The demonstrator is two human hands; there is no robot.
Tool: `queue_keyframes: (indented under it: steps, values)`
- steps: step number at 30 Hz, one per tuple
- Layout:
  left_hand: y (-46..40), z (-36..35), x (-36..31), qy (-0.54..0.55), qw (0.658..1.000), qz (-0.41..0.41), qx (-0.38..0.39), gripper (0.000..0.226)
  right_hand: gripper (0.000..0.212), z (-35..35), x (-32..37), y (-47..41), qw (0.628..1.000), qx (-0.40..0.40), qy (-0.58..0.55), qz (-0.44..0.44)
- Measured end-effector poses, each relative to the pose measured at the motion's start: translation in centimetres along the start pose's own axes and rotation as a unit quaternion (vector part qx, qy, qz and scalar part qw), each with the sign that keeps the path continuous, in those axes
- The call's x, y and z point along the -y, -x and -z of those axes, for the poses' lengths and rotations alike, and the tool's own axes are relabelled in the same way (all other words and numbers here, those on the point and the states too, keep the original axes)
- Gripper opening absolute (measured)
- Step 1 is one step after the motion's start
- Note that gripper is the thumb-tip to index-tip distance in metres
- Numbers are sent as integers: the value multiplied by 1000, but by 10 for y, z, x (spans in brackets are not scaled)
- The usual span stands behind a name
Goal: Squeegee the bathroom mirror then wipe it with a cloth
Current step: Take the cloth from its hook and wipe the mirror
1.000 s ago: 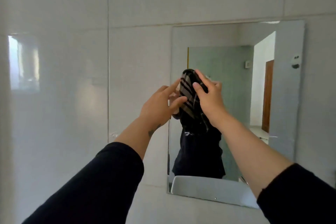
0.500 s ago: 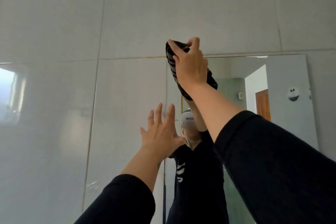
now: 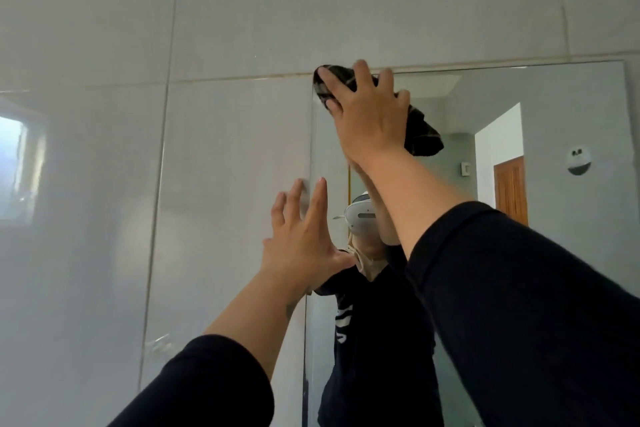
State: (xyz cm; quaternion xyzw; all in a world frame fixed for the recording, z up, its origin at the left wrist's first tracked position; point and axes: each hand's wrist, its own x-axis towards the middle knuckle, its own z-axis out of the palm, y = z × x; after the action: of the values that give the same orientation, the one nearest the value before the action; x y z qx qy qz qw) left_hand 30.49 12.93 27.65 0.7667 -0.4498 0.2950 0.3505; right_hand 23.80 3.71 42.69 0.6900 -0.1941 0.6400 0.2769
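Note:
The frameless bathroom mirror (image 3: 571, 253) hangs on the tiled wall and fills the right half of the view. My right hand (image 3: 372, 118) presses a dark striped cloth (image 3: 420, 135) flat against the mirror's top left corner. The cloth bunches out above my fingers and below my palm. My left hand (image 3: 304, 236) is spread open, fingers apart, resting on the wall tile at the mirror's left edge. No squeegee is in sight.
Glossy pale wall tiles (image 3: 225, 184) surround the mirror on the left and above. The mirror reflects a person in a dark top, a wooden door (image 3: 510, 189) and a small round wall hook (image 3: 577, 160).
My right hand rose with the cloth from mid-mirror to the top left corner. My left hand let go of the cloth and spread open against the wall. The view tilted upward.

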Motion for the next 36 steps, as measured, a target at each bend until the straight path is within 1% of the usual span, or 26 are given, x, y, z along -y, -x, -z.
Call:
queue_keyframes:
  steps: [3, 6, 9, 12, 15, 18, 24, 28, 31, 34, 36]
  values:
    - [3, 5, -6, -9, 1000, 9, -1, 116, 45, 6, -31, -2, 999, -3, 3, -54]
    - [4, 7, -18, -37, 999, 8, -15, 114, 44, 14, -58, 3, 997, -5, 19, -80]
    - [-2, 4, -37, -82, 995, -41, -47, 110, 44, 23, -84, 9, 994, 1, 27, -101]
    - [-13, -2, -58, -98, 989, -86, -65, 106, 44, 30, -109, 12, 991, 17, 37, -128]
    - [-16, -10, -71, -96, 988, -103, -58, 103, 44, 36, -131, 16, 987, 21, 40, -154]
    - [-15, -18, -71, -92, 990, -93, -42, 107, 45, 43, -157, 22, 981, 16, 38, -192]
    - [-16, -22, -65, -93, 990, -93, -48, 114, 44, 53, -209, 38, 960, -1, 30, -279]
    - [-15, -23, -64, -94, 989, -95, -58, 115, 46, 58, -228, 51, 949, -25, 13, -314]
    - [-15, -24, -63, -93, 989, -93, -62, 115, 46, 59, -234, 62, 926, -47, -5, -374]
    - [-15, -24, -62, -102, 988, -93, -64, 115, 46, 57, -225, 72, 904, -54, -12, -424]
    - [-15, -24, -62, -100, 989, -91, -64, 114, 46, 54, -212, 77, 900, -57, -8, -432]
